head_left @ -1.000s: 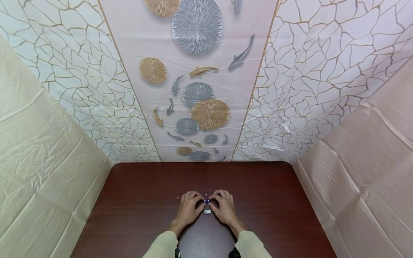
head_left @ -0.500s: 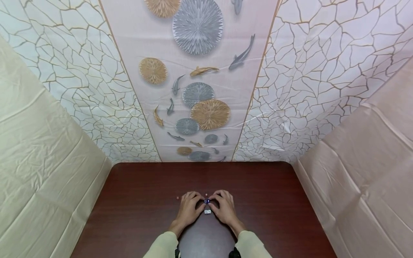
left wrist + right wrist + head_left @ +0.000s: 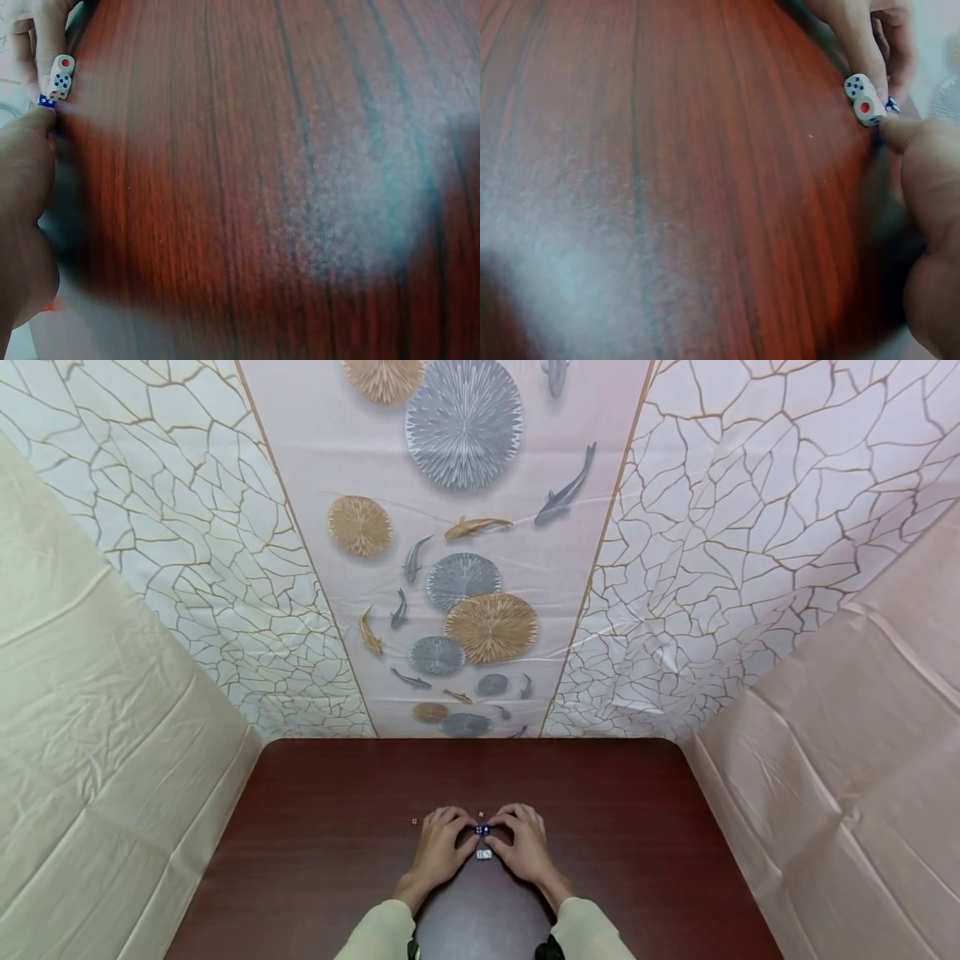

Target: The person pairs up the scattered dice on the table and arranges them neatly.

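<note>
Two dark blue dice (image 3: 482, 831) sit side by side between my hands near the middle of the table. My left hand (image 3: 439, 845) pinches them from the left with thumb and fingertips, while my right hand (image 3: 522, 842) pinches from the right. Just in front of them lie two white dice (image 3: 483, 854), touching each other. The left wrist view shows a blue die (image 3: 46, 101) at my left thumb tip, beside a white die (image 3: 61, 82). A white die (image 3: 868, 109) with a red dot shows near my right thumb. My fingers partly hide the blue dice.
One small red die (image 3: 482, 814) lies just behind the blue dice, between the fingertips. Another red die (image 3: 414, 821) lies left of my left hand. The brown wooden table (image 3: 322, 793) meets a patterned cloth (image 3: 480, 727) at its back edge, with beige cloth walls on both sides.
The head view has shifted very slightly. Both hands and all the dice keep their places.
</note>
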`<state>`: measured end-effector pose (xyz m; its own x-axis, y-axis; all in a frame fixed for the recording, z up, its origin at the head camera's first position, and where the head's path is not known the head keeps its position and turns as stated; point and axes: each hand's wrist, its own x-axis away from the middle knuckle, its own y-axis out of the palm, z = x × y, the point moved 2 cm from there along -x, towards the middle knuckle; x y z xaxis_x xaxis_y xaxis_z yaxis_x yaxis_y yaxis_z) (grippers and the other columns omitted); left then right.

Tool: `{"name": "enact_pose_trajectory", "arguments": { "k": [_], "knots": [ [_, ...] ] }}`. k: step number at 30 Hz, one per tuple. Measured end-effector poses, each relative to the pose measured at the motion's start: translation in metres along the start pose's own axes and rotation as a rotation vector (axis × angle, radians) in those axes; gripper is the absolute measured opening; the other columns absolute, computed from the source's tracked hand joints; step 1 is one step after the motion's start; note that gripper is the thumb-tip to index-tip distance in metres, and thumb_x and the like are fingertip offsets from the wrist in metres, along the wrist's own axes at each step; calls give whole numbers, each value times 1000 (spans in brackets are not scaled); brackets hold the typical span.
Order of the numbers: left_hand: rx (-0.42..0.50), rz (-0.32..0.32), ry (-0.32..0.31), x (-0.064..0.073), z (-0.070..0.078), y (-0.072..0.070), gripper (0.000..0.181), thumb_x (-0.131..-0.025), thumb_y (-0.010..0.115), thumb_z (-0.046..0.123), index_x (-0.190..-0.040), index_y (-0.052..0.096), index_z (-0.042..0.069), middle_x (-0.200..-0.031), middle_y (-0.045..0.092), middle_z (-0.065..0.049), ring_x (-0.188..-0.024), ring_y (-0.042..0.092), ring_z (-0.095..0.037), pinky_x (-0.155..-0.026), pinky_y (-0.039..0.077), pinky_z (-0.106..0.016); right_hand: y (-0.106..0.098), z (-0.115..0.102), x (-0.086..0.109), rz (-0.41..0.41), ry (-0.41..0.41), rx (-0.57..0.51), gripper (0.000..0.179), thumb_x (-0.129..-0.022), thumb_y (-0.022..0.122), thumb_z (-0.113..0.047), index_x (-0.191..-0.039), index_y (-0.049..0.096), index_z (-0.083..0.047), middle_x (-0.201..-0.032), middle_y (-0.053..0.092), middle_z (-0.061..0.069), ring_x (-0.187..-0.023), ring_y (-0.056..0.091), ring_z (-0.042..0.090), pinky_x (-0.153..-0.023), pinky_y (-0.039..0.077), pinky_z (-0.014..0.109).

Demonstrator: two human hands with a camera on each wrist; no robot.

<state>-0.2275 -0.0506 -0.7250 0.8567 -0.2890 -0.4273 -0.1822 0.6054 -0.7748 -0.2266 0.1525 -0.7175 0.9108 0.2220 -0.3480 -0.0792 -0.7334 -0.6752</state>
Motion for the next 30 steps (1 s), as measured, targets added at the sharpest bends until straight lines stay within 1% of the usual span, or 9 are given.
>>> {"name": "enact_pose_trajectory", "arguments": {
  "k": [2,5,9,14,16,18,21,23,30],
  "knots": [
    [14,-8,-7,0,1,0,18,-96,92,21,-111,83,18,-114,76,2,-116,69,-26,-109,54,-61,-3,0,0,9,17,-47,20,-95,91,-15,-112,84,-9,-122,77,13,-126,64,39,-111,41,68],
    [28,-23,-21,1,2,-1,18,-96,92,20,-112,83,17,-114,76,1,-117,69,-26,-109,54,-61,-8,0,-3,17,60,-117,17,-100,87,-14,-114,83,-6,-119,81,12,-123,68,38,-110,47,64],
    [34,-25,-30,0,2,-2,19,-95,92,19,-111,83,17,-114,76,1,-117,69,-26,-109,53,-60,-14,-1,-9,7,111,-132,16,-101,85,-11,-116,83,-5,-115,83,11,-119,72,35,-106,55,58],
    [34,9,-5,1,0,-1,19,-94,93,19,-111,83,17,-113,76,1,-115,69,-26,-107,54,-61,-15,-1,-20,6,110,-93,15,-99,86,-9,-113,83,-5,-114,83,11,-118,71,37,-111,49,66],
    [37,5,-6,1,0,-1,19,-95,92,20,-112,83,18,-113,76,2,-115,69,-25,-108,53,-60,-15,-1,-25,-10,122,-81,14,-99,86,-10,-113,84,-6,-115,83,11,-119,70,38,-113,45,70],
    [48,-8,-12,0,-1,-1,19,-96,92,21,-113,83,18,-114,76,2,-116,69,-26,-109,53,-60,-16,-1,-30,-45,139,-72,14,-101,85,-12,-114,83,-7,-118,82,12,-122,68,39,-116,43,72],
    [60,-33,-32,0,-1,-1,19,-98,90,23,-114,83,19,-116,76,2,-118,68,-26,-112,53,-60,-18,-2,-37,-113,161,-64,15,-102,84,-15,-115,83,-8,-122,81,11,-124,66,38,-118,41,72],
    [63,-35,-33,0,-2,-1,19,-98,90,23,-115,83,19,-116,76,1,-119,68,-26,-112,53,-60,-19,-2,-41,-147,161,-63,15,-103,84,-16,-115,84,-8,-124,80,12,-125,65,38,-119,40,72],
    [43,-23,-19,0,-2,0,19,-97,91,21,-114,83,17,-117,76,1,-118,68,-27,-109,53,-61,-18,-4,-52,-218,167,-44,13,-102,85,-19,-112,85,-10,-124,78,10,-127,62,36,-119,38,70]
  ]
}}
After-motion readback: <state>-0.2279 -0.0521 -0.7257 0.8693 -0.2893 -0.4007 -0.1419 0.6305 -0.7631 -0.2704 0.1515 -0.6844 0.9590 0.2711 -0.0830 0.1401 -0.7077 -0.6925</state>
